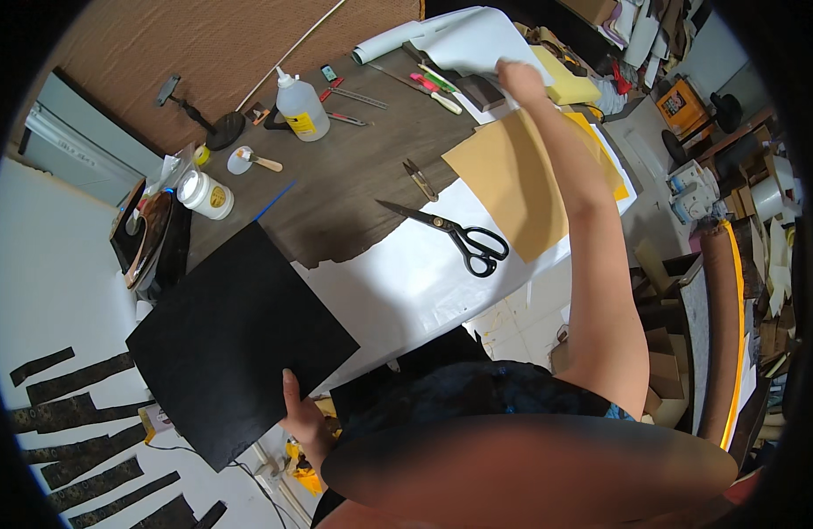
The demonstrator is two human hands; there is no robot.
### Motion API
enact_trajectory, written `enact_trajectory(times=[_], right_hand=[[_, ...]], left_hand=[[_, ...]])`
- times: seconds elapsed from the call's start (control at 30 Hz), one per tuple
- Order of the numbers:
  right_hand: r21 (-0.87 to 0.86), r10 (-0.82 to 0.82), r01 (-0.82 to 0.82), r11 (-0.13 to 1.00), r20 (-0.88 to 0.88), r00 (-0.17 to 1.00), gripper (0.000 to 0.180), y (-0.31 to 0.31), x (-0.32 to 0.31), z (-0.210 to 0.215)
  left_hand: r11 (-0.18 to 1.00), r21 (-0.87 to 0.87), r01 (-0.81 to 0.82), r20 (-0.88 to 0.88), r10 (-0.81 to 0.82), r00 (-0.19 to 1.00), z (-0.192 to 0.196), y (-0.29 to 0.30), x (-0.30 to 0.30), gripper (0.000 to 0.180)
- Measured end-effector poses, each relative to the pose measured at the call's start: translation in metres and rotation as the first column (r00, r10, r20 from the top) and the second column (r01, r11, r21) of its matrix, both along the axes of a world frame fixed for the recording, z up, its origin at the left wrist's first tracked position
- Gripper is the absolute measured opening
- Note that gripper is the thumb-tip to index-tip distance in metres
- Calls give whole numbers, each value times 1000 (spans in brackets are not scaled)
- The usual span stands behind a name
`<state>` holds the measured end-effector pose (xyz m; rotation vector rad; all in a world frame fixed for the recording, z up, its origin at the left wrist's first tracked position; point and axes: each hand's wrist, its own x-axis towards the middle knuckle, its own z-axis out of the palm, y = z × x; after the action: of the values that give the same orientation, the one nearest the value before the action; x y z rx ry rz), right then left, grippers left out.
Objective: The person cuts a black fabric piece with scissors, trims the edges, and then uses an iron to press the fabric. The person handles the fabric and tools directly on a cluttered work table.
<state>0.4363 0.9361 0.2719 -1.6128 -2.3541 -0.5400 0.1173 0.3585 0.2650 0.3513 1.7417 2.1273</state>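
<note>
My left hand (308, 425) grips the lower right edge of a square black sheet (239, 331), thumb lying on top. This sheet is held over the table's near left part. My right arm stretches to the far right of the table. There my right hand (521, 84) is closed beside a white paper roll (477, 42) and a dark block (480, 92); what its fingers hold, if anything, is hidden. Under that forearm lies tan paper (503, 172). Black-handled scissors (459, 236) rest on white paper (393, 286), with small thread snips (420, 181) just beyond.
Farther back stand a clear squeeze bottle (302, 110) and a white jar (205, 195). A brush (264, 161) lies on a round lid, near a blue stick (276, 199). Yellow foam (565, 75) sits at the far right. Dark strips (80, 375) hang at left.
</note>
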Motion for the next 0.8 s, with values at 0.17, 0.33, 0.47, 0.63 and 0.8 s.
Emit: enact_trajectory(times=[0.17, 0.33, 0.47, 0.63, 0.8], right_hand=[[596, 406, -166, 786, -295, 865, 17, -47, 39, 102], [304, 546, -454, 837, -411, 730, 34, -164, 90, 93], [15, 471, -623, 782, -668, 576, 20, -212, 144, 46], [-252, 80, -334, 908, -679, 730, 45, -199, 201, -4], [-446, -136, -330, 832, -740, 659, 36, -155, 221, -8]], left_hand=[[996, 83, 45, 74, -51, 996, -4, 4, 3, 42], [1000, 20, 12, 82, -13, 997, -1, 11, 9, 47], [995, 64, 78, 158, -87, 984, 6, 15, 19, 47], [972, 150, 182, 154, -205, 967, 15, 15, 34, 53], [994, 58, 90, 177, -99, 979, 20, 7, 42, 53]])
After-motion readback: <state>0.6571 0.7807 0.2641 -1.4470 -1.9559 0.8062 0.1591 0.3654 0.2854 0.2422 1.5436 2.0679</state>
